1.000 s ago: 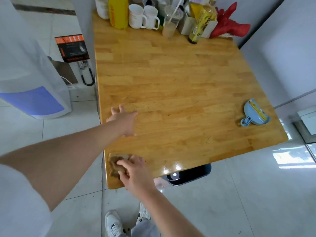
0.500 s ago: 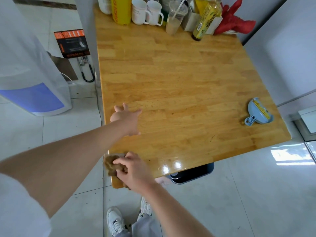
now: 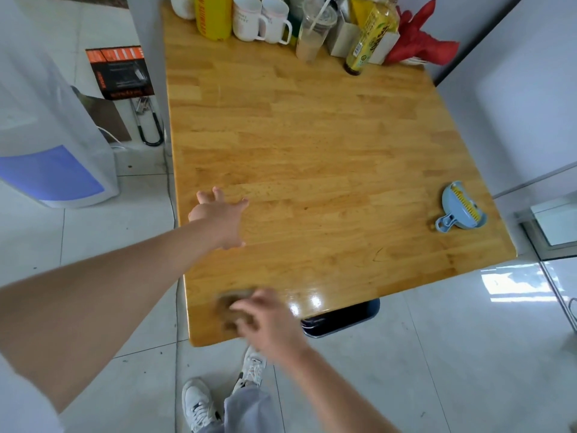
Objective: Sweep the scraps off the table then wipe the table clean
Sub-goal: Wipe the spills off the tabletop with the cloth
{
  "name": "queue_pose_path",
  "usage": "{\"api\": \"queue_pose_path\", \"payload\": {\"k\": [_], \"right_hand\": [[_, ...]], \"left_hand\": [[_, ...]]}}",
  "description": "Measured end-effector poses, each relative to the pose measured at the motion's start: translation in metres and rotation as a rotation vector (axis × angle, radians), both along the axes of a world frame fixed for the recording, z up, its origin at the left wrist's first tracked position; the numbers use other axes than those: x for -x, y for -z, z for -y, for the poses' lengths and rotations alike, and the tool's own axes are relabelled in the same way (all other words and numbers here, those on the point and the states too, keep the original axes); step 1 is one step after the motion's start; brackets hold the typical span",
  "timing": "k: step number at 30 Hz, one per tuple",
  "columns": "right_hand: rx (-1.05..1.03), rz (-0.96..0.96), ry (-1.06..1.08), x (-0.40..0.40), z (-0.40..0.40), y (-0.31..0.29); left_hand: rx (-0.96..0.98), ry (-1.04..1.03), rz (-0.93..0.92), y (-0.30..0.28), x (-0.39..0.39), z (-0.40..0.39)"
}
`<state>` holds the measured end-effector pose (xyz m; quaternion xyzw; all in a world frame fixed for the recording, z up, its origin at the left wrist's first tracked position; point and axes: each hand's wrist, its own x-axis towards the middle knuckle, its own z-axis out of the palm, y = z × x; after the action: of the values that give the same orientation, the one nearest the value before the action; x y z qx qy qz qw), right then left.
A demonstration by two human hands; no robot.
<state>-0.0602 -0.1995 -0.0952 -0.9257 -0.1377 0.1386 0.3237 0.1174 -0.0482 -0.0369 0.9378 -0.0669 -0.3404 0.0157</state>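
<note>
A wooden table fills the middle of the head view. My right hand grips a brown cloth and presses it on the table's near left corner; hand and cloth are blurred by motion. My left hand rests flat on the table near its left edge, fingers spread. A small blue dustpan with a yellow brush lies near the right edge. No scraps show on the wood.
Mugs, a yellow canister, a plastic cup, a bottle and a red cloth crowd the far edge. A white and blue appliance stands on the floor left. A dark stool sits under the near edge.
My right hand has slid the cloth to the right along the near edge, away from the left corner. My left hand has stayed planted near the left edge.
</note>
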Motion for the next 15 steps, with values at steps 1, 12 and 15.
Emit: {"api": "queue_pose_path", "payload": {"k": [1, 12, 15], "right_hand": [[0.044, 0.009, 0.134, -0.007, 0.038, -0.002], [0.2, 0.13, 0.507, -0.033, 0.076, 0.001], [0.117, 0.047, 0.003, -0.023, 0.087, 0.002]], "left_hand": [[-0.009, 0.014, 0.005, 0.0, 0.0, -0.001], [-0.018, 0.026, -0.005, 0.0, 0.002, 0.0], [-0.051, 0.057, -0.011, -0.004, -0.005, 0.003]]}}
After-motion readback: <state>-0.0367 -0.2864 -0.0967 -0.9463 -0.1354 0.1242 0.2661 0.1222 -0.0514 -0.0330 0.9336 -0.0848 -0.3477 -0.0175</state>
